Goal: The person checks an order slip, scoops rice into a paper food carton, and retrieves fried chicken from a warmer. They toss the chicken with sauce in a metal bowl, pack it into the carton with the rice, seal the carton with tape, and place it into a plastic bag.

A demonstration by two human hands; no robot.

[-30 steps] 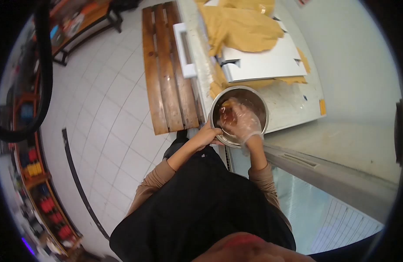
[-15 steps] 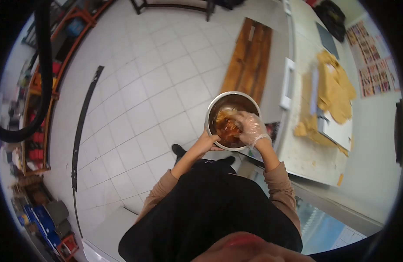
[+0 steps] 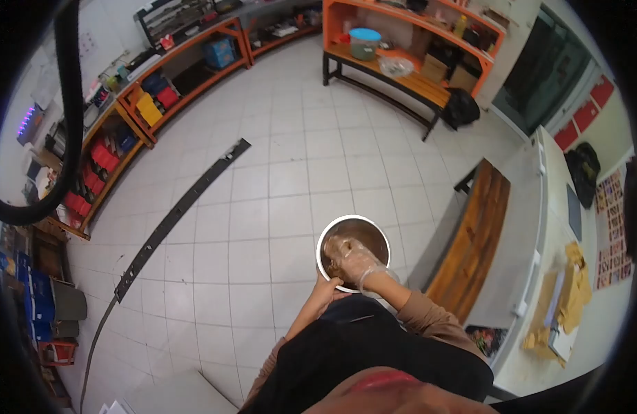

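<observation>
My left hand [image 3: 323,293] holds a round metal mixing bowl [image 3: 369,237] at its lower left rim, with the thumb over the edge. In a clear plastic glove, my right hand [image 3: 354,262] reaches down inside the bowl. Its fingers are blurred and partly hidden against brownish food [image 3: 335,270], of which only a little shows. The bowl is in front of my body, above the tiled floor, its opening facing up toward me.
A wooden bench [image 3: 470,241] stands to the right, beside a white counter [image 3: 536,276] with a torn yellow package [image 3: 570,290]. A black cable cover [image 3: 187,214] crosses the floor at left. Orange shelves [image 3: 401,34] and another bench [image 3: 401,86] stand at the back.
My view has swung left and up, bringing the back shelves into sight. The bowl appears lower in view, and my gloved hand has moved toward its left side. Less of the food shows.
</observation>
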